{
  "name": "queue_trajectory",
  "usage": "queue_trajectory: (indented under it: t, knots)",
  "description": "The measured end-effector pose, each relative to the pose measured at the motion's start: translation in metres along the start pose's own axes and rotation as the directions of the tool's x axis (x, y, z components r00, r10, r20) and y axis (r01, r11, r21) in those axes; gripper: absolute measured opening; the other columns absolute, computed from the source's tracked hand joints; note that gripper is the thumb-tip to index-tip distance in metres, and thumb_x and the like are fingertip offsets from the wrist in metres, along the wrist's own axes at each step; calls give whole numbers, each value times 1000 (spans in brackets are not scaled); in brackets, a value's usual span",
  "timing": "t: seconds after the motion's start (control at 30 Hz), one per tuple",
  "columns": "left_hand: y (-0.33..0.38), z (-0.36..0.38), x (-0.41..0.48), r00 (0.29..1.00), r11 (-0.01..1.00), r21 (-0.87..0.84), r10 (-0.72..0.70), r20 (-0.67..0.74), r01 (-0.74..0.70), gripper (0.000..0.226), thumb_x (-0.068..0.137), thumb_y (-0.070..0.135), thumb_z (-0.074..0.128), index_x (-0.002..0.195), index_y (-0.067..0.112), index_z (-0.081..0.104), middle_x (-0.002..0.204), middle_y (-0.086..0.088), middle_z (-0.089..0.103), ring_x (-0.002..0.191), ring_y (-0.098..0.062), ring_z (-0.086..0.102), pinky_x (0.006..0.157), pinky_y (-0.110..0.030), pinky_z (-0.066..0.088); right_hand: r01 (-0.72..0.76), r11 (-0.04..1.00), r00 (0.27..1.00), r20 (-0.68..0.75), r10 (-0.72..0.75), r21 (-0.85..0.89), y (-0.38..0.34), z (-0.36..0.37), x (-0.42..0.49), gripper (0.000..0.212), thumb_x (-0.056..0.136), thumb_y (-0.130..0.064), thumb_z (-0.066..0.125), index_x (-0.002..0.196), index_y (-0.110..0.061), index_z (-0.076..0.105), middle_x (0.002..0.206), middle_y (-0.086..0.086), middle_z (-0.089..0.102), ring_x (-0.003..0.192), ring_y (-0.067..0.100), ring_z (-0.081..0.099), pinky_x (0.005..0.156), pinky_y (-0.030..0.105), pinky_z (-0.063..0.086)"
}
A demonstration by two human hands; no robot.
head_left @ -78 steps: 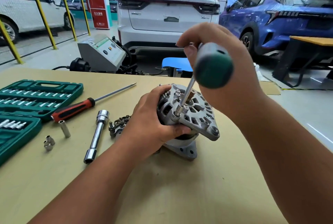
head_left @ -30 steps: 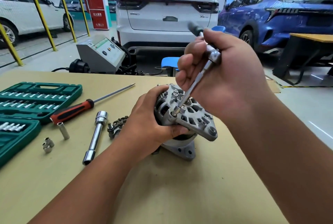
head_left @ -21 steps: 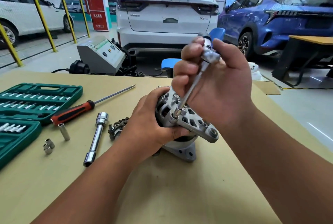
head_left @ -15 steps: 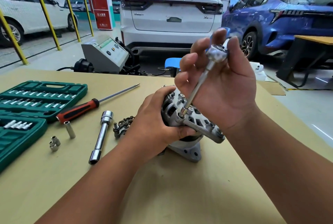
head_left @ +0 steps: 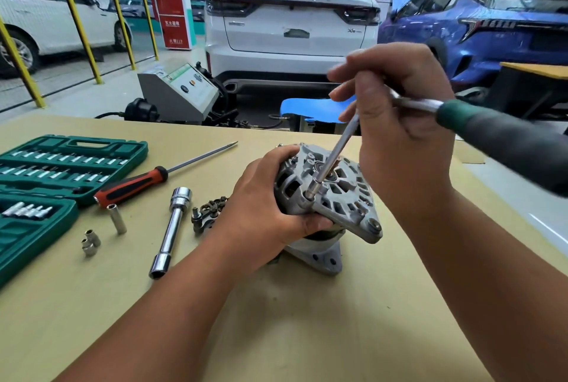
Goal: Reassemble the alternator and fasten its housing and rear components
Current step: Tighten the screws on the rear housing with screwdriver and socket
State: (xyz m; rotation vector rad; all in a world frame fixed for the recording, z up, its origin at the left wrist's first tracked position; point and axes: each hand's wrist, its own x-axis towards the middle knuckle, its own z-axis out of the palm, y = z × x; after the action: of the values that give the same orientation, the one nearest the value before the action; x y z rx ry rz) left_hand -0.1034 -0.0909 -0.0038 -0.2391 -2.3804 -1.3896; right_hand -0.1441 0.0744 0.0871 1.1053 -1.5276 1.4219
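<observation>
Grey cast metal: the alternator (head_left: 344, 200) sits tipped on the table (head_left: 307, 320), and the left hand (head_left: 270, 197) grips its near rim and underside, surely to stop the body twisting while a housing bolt is driven. Just above and to the right, the right hand (head_left: 399, 142) is closed round the head of the ratchet (head_left: 504, 139), its green handle jutting out rightward. The extension (head_left: 341, 145) slants down from its fingers to the socket (head_left: 314, 189), seated beside the left thumb. The red-handled screwdriver (head_left: 132, 185) lies well left of the left hand, parked within reach.
</observation>
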Motion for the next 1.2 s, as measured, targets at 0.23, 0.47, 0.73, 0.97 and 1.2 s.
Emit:
queue_trajectory:
  t: [0.23,0.47,0.73,0.97,1.2]
  knots:
    - [-2,1,0,1000,1000,-17,10,-7,-11,104,50,66,92,143,57,47,141,20,56,134,-6,56,115,-44,48,59,869,973,223,60,-491,-26,2,11,19,97,-4,53,114,-13,56,88,-8,54,74,19,55,61,38,44]
    - [0,0,-1,1000,1000,-7,-6,-1,6,105,47,69,89,142,61,44,143,22,54,134,-5,54,116,-45,48,118,547,708,456,538,-829,-72,-25,34,13,98,-22,36,108,-30,36,85,-6,47,64,22,45,60,43,40]
    - [1,0,0,1000,1000,0,-10,-5,10,106,46,70,89,142,61,44,144,20,54,136,-6,53,116,-46,48,-33,522,568,414,712,-852,-80,-45,54,60,80,-74,30,99,-29,66,72,-8,72,57,6,65,64,34,53]
    - [2,0,0,1000,1000,-9,-3,-14,3,101,47,70,92,137,65,46,142,19,58,133,-5,56,114,-46,49,-653,746,512,650,562,-130,-41,-48,49,28,94,-34,62,111,-20,79,97,7,82,93,21,79,85,39,61]
    - [0,1,0,1000,1000,-10,0,-16,0,105,46,72,91,141,57,47,143,15,59,135,-10,56,115,-47,49,-872,207,462,608,646,443,-31,-20,42,16,88,-12,61,104,-11,60,63,-1,61,63,24,71,77,45,62]
